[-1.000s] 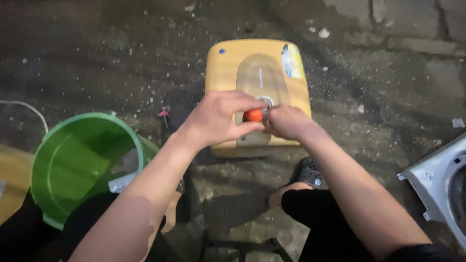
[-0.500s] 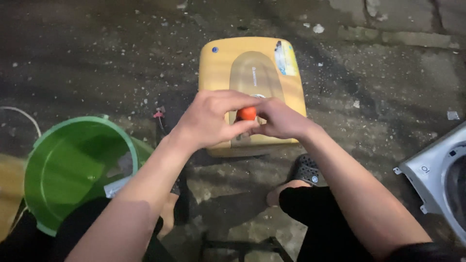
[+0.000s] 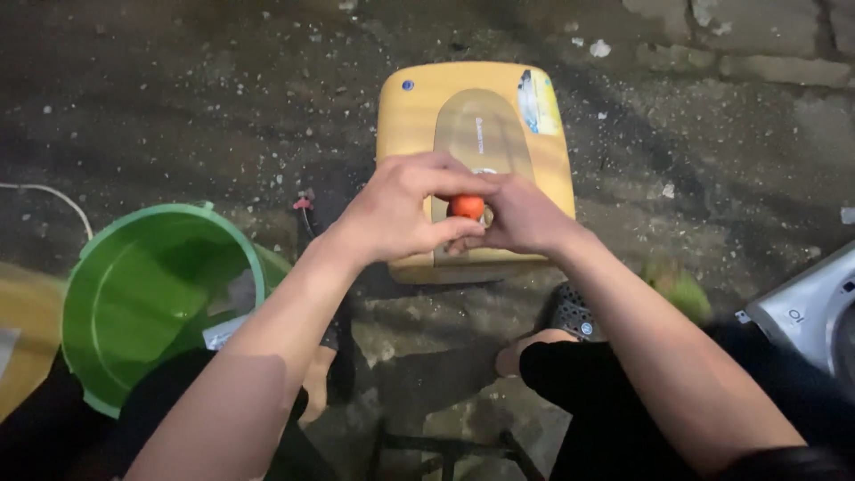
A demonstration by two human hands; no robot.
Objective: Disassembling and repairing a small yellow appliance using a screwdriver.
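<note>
Between the fingertips of both hands, above the lower middle of a yellow appliance casing (image 3: 419, 116), sat a small round orange-red knob (image 3: 467, 207). It was pinched from both sides: the left hand (image 3: 401, 214) curled over it from the left, thumb below and fingers arched above, while the right hand (image 3: 524, 216) closed in from the right with its fingers folded tight against the knob. Both hands were nearly closed, and only the front of the knob showed between them; whether it was attached to the casing or free could not be told. The casing was a rounded rectangular box lying flat on the ground, with a paler translucent oval panel (image 3: 481, 134) down its middle, a small blue dot near its upper left corner and a sticker (image 3: 539, 100) near its upper right corner. It rested on dark, rough concrete floor (image 3: 178, 107) scattered with pale chips and grit. Near the casing's left side lay a small red-tipped piece (image 3: 305, 201) on the ground. Lower left stood a green plastic bucket (image 3: 98, 294), tilted open toward the camera, with a pale scrap inside. A sandalled foot (image 3: 570, 312) showed below the casing, and a grey-white machine housing (image 3: 815, 312) stood at the right edge.
</note>
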